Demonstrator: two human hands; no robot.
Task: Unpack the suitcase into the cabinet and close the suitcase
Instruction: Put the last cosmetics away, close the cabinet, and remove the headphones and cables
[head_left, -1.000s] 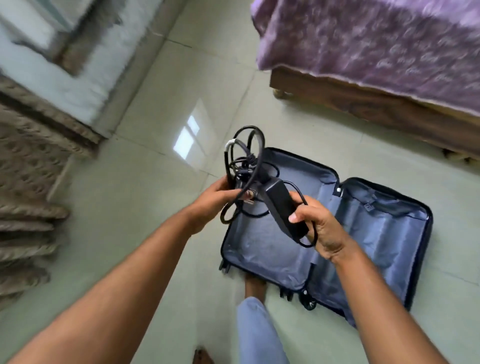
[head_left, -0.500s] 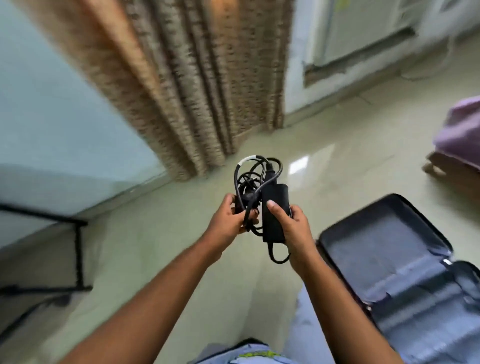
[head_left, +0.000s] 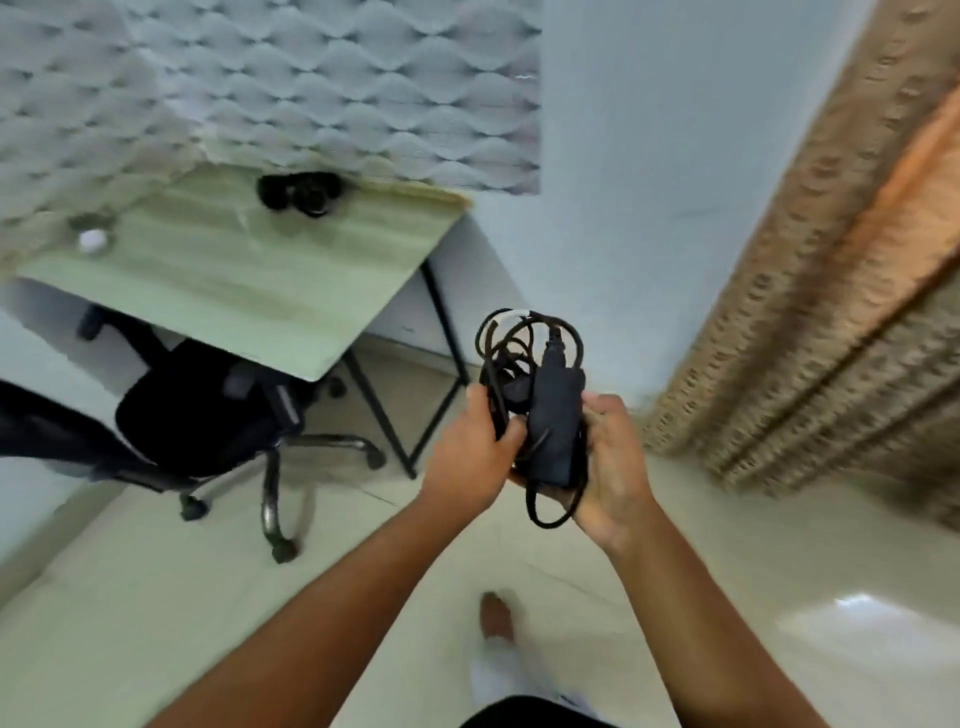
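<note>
Both hands hold a black power adapter (head_left: 555, 415) with its coiled cable (head_left: 511, 343) out in front of the body, above the floor (head_left: 156, 597). The left hand (head_left: 470, 462) curls its fingers (head_left: 511, 434) round the bundled loops of cable on the adapter's left side. The right hand (head_left: 610, 467) cradles the smooth rectangular brick from beneath and from the right, its fingers (head_left: 597, 402) bent over the far edge. A loop of cable hangs down just below the right palm; more loops rise above both sets of fingers.

Beyond and to the left of the fingers stands a pale wood-grain desk (head_left: 234, 275) on thin black metal legs, with a dark blurred object (head_left: 301, 193) near its back edge and a small white one (head_left: 92, 240) at its left. A black wheeled office chair (head_left: 202, 415) is tucked partly under it. To the right of the fingers hangs a brown patterned curtain (head_left: 831, 312). The wall behind the desk carries a wavy, scale-like relief.
</note>
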